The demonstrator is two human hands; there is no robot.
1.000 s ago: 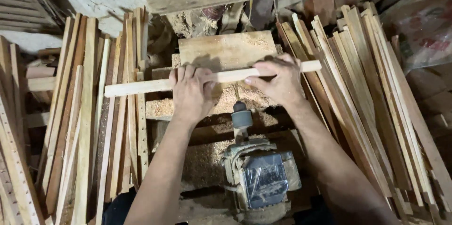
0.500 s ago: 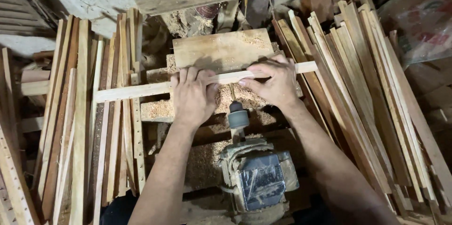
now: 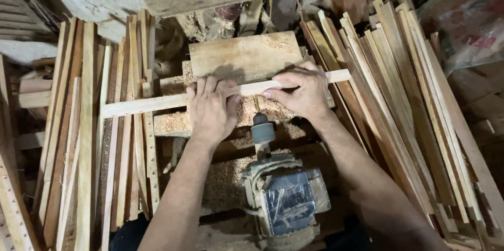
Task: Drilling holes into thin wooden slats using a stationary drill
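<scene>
Head view: a long wood strip (image 3: 157,105) is pressed flat by the left hand (image 3: 212,109) and gripped by the right hand (image 3: 299,93). It should be kept level, fingers away from the motor (image 3: 286,198).

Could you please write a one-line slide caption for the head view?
Left hand and right hand press a wooden slat crosswise above a motor, amid sawdust and stacked slats.
</scene>
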